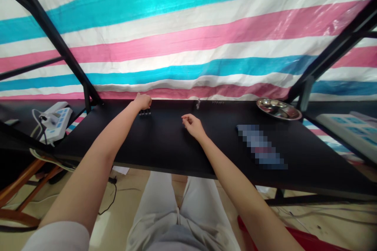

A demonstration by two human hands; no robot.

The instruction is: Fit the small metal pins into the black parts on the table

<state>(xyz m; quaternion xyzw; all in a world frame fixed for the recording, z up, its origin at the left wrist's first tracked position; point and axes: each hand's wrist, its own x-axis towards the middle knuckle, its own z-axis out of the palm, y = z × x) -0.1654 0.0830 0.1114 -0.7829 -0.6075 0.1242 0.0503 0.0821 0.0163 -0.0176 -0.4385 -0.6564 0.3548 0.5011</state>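
Left hand (143,101) at far edge of worktop (165,145), grip closed over small dark clips (144,113). Right hand (192,124) rests mid-worktop, fingers loosely curled, empty; metal dish (278,109) well apart

Head camera, single view, looking forward and down from above a seated person.

The lens sits above the lap, so both forearms run up from the bottom corners toward the black table (165,145), which crosses mid-frame close ahead. The left hand (143,101) reaches the table's far edge; the right hand (192,124) lies nearer the lens. Beyond, the view faces a striped tarp (188,35) that fills the upper half. Wide-angle bending shows in the black frame bars (44,23) at both sides. Floor and knees fall in the lower band, nearest the camera.
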